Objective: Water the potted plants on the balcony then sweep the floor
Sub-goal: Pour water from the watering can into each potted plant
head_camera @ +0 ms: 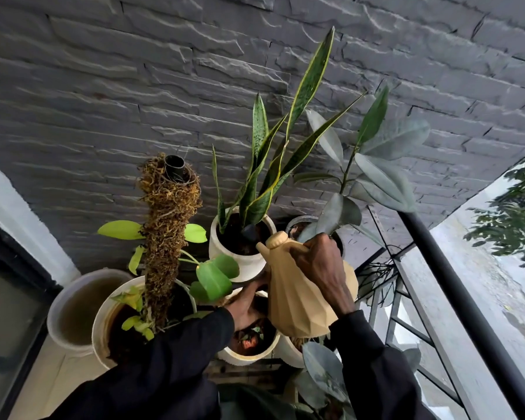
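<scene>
My right hand (319, 265) grips the handle of a tan faceted watering can (294, 298). The can is tilted, its spout reaching over the soil of the white pot (240, 262) with the snake plant (273, 159). My left hand (249, 301) is under the can, against its lower side, fingers partly hidden. Below the can sits a small white pot (249, 353) with reddish leaves. To the left stands a cream pot (100, 322) with a moss pole (167, 225) and light green leaves. A rubber plant (376, 165) rises at the right.
A grey stone-clad wall (134, 86) stands behind the plants. A black railing (455, 286) runs down the right side with the street beyond. A translucent bucket (76, 307) of murky water stands at the left near a dark door frame (15, 268).
</scene>
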